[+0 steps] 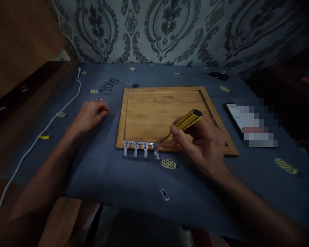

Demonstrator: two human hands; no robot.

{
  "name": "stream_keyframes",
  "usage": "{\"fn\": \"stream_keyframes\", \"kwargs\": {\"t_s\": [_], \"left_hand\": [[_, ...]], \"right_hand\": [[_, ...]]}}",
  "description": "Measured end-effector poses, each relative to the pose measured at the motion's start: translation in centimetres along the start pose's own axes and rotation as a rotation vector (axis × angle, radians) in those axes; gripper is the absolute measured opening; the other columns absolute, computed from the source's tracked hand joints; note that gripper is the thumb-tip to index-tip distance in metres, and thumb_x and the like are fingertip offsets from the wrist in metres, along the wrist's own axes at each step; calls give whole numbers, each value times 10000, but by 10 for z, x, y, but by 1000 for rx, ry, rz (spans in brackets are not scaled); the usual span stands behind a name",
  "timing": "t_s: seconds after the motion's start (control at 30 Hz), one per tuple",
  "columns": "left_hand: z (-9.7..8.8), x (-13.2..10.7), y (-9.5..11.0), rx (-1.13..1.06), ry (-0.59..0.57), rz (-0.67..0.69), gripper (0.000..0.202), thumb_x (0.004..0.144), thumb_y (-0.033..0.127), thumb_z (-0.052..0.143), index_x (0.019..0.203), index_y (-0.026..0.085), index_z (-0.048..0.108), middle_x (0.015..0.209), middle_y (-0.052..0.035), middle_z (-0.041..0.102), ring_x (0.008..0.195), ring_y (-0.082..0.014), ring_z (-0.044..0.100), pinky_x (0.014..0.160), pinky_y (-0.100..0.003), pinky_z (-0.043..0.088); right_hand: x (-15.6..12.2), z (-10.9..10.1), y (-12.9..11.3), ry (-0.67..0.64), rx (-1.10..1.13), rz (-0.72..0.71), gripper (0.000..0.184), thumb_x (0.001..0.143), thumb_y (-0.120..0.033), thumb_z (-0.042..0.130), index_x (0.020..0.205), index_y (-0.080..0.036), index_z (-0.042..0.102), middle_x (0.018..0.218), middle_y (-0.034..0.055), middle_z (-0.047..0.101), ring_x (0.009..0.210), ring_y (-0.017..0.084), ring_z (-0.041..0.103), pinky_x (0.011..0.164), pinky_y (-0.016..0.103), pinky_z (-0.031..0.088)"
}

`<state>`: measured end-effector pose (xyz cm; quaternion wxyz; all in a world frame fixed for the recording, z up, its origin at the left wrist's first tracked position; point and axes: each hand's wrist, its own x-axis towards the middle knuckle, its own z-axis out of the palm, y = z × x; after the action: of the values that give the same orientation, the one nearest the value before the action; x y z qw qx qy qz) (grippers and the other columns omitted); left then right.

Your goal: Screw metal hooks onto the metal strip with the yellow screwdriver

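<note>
My right hand [204, 144] grips a yellow-and-black screwdriver [186, 121], slanted down to the left. Its tip meets the rightmost of several small metal hooks [136, 149] lined up along the near edge of a wooden board [167, 113]. That last hook sits slightly tilted, while the others hang straight over the edge. Left of the board, my left hand [89, 115] rests on the cloth with its fingers curled toward the thumb; whatever they hold, if anything, is hidden. Tiny shiny pieces [99, 99] lie just beyond its knuckles.
A loose pile of metal hooks [108, 84] lies at the back left. A white cable [47, 127] runs down the left side. To the right lies a phone [237, 118], partly blurred. A dark object [218, 74] lies at the back right, on the blue patterned cloth [113, 185].
</note>
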<state>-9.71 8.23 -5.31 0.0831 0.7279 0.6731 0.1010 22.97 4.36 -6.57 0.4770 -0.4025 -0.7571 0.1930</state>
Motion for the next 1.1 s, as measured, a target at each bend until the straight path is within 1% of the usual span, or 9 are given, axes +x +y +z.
{"fn": "stream_keyframes", "kwargs": {"t_s": [0.1,0.23,0.37,0.5,0.6,0.7,0.8,0.93,1.1], "left_hand": [[0,-5,10,-123,44,62,236,852,349,563,944,194,715,879,-27,739,796,-176,631,781,-286,449],[4,-12,27,-260,32,155,238,866,369,585,930,185,721,883,-22,754,816,-173,654,772,-279,452],[8,-17,45,-451,-35,246,243,878,367,616,936,162,735,937,-44,768,864,-173,676,784,-266,483],[5,-19,68,-654,-135,333,172,860,296,651,899,153,739,883,-37,759,813,-144,676,761,-237,513],[1,-19,86,-714,-232,395,144,851,266,672,879,145,744,828,-27,753,772,-130,676,713,-218,513],[1,-18,100,-748,-294,447,101,837,226,678,856,143,733,788,-4,735,722,-107,658,674,-197,501],[10,-18,107,-795,-316,458,55,820,182,665,829,141,700,769,12,712,702,-92,645,669,-188,498],[22,-18,105,-822,-335,437,56,827,194,652,828,144,678,797,0,712,745,-112,670,700,-207,521],[30,-20,104,-831,-367,418,72,839,211,662,846,145,691,778,-7,728,730,-122,679,703,-219,531]], "right_hand": [[0,0,2,12,8,-15,237,954,-364,689,778,-250,579,655,-24,604,526,137,558,517,310,460],[-1,0,4,6,23,1,222,961,-365,686,797,-255,583,659,-26,602,527,137,560,520,309,464],[-1,0,2,14,37,-5,214,956,-343,697,801,-253,579,666,-28,592,538,136,561,528,306,460],[1,2,1,22,35,-35,208,952,-307,696,793,-241,578,645,-36,567,528,129,546,516,298,447],[2,2,0,32,21,-58,183,955,-297,683,810,-238,587,640,-38,566,516,124,536,504,291,438],[2,1,-1,23,4,-43,198,952,-343,696,813,-251,590,644,-29,588,526,138,555,508,302,450],[2,1,-2,14,19,-21,232,949,-390,703,794,-265,584,643,-20,594,544,155,572,521,315,464],[2,1,-1,31,33,-31,227,941,-367,712,789,-259,584,642,-29,572,542,150,562,538,315,462],[2,1,0,16,37,14,225,941,-388,710,806,-259,584,638,-30,574,538,151,557,530,313,445]]}}
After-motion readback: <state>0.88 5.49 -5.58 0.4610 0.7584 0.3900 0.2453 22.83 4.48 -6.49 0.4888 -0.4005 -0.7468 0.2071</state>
